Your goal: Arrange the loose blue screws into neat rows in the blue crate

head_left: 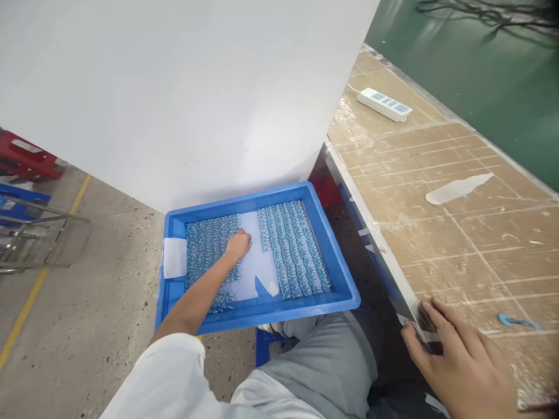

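Observation:
My left hand (239, 245) reaches into a blue plastic tray (262, 319), its fingers pinched together low over the white sheet (250, 270) on the tray's bottom. Whatever is between the fingertips is too small to make out. Many small blue-and-silver parts stand in close rows, a left block (207, 241) beside my hand and a right block (297, 250). A loose heap of the same parts (222, 302) lies near the front edge. My right hand (467, 361) rests over the edge of the table (454, 250), thumb and fingers apart, somewhat blurred.
A large white panel (196, 105) rises behind the tray. On the table are a power strip (384, 105), a pale torn strip (456, 189) and a small blue item (517, 320). A metal rack (30, 233) and a red stool (26, 157) stand left.

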